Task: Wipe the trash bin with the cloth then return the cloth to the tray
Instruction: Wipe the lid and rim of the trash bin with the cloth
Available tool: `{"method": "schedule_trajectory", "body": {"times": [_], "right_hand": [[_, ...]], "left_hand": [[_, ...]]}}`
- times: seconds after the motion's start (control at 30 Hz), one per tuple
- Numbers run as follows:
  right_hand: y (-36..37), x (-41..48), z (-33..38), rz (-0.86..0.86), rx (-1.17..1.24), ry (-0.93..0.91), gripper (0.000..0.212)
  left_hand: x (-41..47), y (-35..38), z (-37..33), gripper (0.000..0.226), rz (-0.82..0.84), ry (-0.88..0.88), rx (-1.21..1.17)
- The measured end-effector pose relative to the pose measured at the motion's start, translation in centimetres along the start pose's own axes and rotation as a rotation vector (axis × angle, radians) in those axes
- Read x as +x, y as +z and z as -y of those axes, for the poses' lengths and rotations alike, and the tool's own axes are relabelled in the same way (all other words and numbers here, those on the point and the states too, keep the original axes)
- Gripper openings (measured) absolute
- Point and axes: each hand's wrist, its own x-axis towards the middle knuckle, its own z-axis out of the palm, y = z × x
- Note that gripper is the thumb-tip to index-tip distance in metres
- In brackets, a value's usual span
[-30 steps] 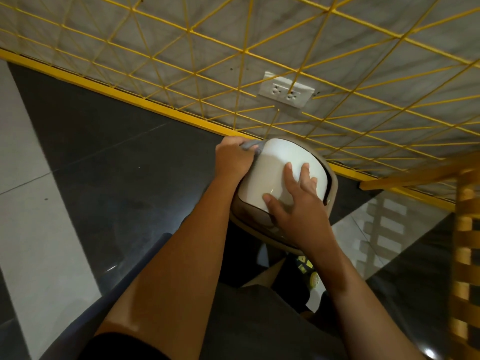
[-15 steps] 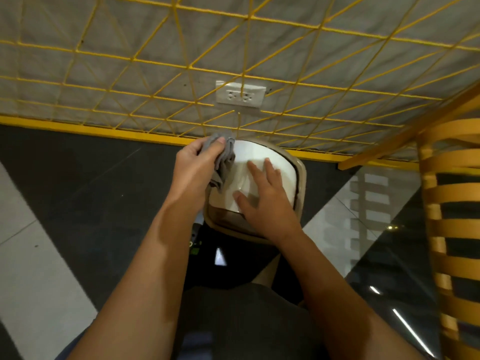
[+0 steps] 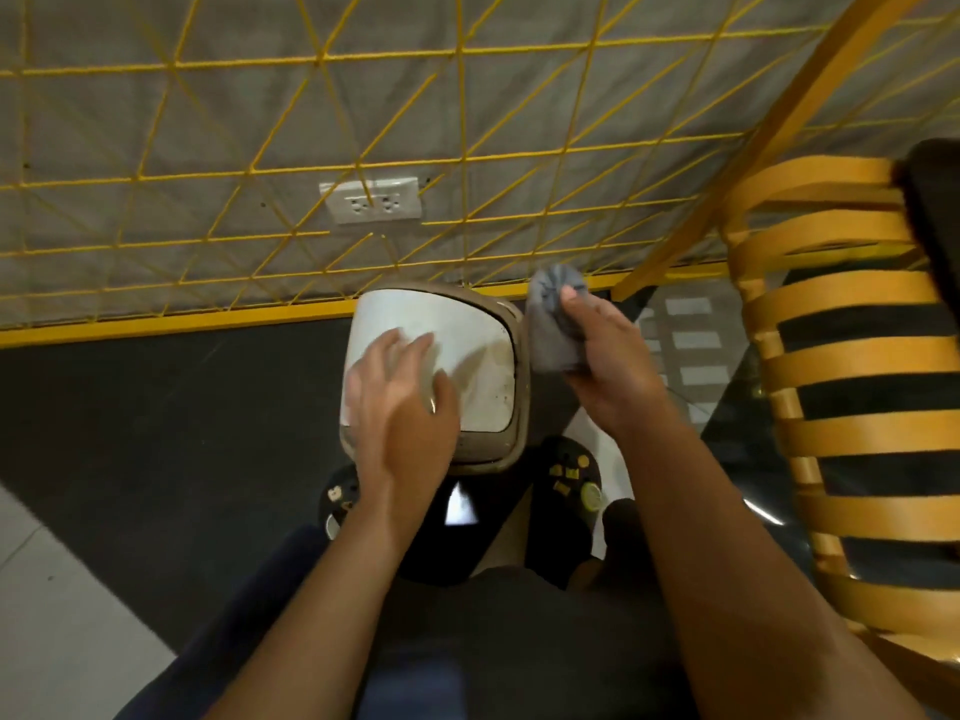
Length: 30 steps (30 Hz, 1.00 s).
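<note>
Smooth plastic, soft cloth, polished tile.

The bin [image 3: 467, 356] has a smooth white plastic lid with a faint sheen, marked by dark specks and smudges near its right edge, set in a duller beige plastic rim. The cloth [image 3: 550, 324] is soft, matt grey fabric, bunched into folds. The floor [image 3: 156, 407] is dark polished tile, glossy enough to mirror light. The wall [image 3: 208, 122] is matt grey. The socket [image 3: 371, 200] is smooth white plastic. The chair [image 3: 841, 356] has smooth yellow slats with a satin sheen; whether wood or metal cannot be told.
</note>
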Motion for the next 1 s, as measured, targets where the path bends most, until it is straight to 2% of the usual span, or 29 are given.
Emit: {"method": "schedule_trajectory", "body": {"times": [0.1,0.17,0.23,0.37,0.43,0.47,0.57,0.6,0.67,0.7,0.77,0.83,0.9,1.0], "right_hand": [[-1.2,1.0,-0.5,-0.111,0.039,0.083,0.031],[-1.3,1.2,-1.2,-0.125,0.057,0.122,0.027],[-1.0,1.1,-1.7,-0.123,0.065,0.147,0.016],[-0.8,1.2,-2.3,-0.107,0.024,0.209,0.026],[-1.1,1.2,-2.4,-0.101,0.030,0.240,0.019],[-1.3,1.2,-2.5,-0.092,0.065,0.255,0.013],[-1.6,1.2,-3.0,-0.052,0.175,0.281,0.015],[-1.5,1.1,-3.1,-0.028,0.156,0.297,0.016],[-1.1,1.2,-3.7,0.001,0.035,0.331,0.038],[-0.7,1.2,-4.1,-0.011,-0.021,0.333,0.041],[-0.8,1.1,-5.1,-0.093,-0.152,0.275,0.032],[-0.9,1.1,-6.3,-0.201,-0.537,0.103,0.022],[-0.9,1.1,-7.3,-0.224,-0.860,-0.122,0.021],[-0.1,1.3,-8.2,-0.166,-0.960,-0.362,0.023]], "left_hand": [[-1.5,0.8,0.7,0.065,0.159,-0.294,0.225],[-1.6,1.4,1.1,0.079,0.240,-0.348,0.272],[-1.5,1.8,1.5,0.087,0.267,-0.331,0.296],[-1.4,2.0,2.2,0.087,0.245,-0.272,0.301],[-0.8,1.7,3.0,0.085,0.239,-0.216,0.317],[-0.3,1.4,3.6,0.084,0.241,-0.188,0.320],[1.7,0.3,5.4,0.082,0.272,-0.129,0.278],[2.5,0.0,5.9,0.082,0.290,-0.110,0.257],[3.7,-0.8,6.8,0.084,0.322,-0.080,0.220],[4.1,-1.2,7.2,0.084,0.332,-0.071,0.205],[4.6,-1.4,7.4,0.084,0.337,-0.038,0.189],[4.7,-1.4,7.6,0.083,0.299,-0.023,0.181],[4.8,-1.0,7.7,0.089,0.256,-0.028,0.189],[4.9,0.0,7.9,0.111,0.256,-0.003,0.245]]}}
